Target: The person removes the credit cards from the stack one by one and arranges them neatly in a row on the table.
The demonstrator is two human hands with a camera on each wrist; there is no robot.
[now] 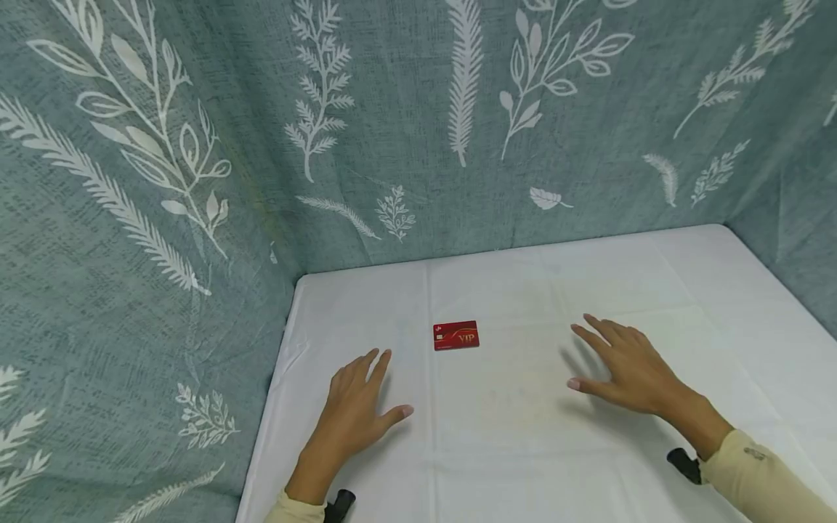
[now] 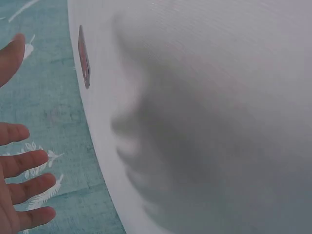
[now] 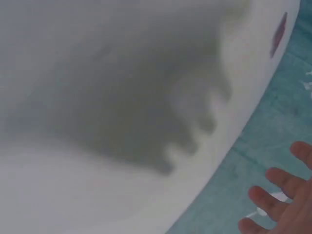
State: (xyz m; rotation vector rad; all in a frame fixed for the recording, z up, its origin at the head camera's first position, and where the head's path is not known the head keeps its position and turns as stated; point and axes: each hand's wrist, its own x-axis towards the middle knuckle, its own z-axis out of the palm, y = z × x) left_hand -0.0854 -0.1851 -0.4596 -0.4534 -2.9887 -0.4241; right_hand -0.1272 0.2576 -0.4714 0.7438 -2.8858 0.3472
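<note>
A red card with "VIP" in gold lettering lies flat on the white-covered table, between and beyond the two hands. My left hand hovers over the cloth to the near left of the card, fingers spread and thumb pointing right. On the other side, my right hand is held above the table, its fingers extended toward the left. Neither hand touches the card. Both wrist views show spread fingers, and the card appears there at a steep slant.
Green-blue curtains with white leaf prints hang behind the table and along both sides. Creases run across the white cloth. A black device sits at the right wrist, and another black device at the left.
</note>
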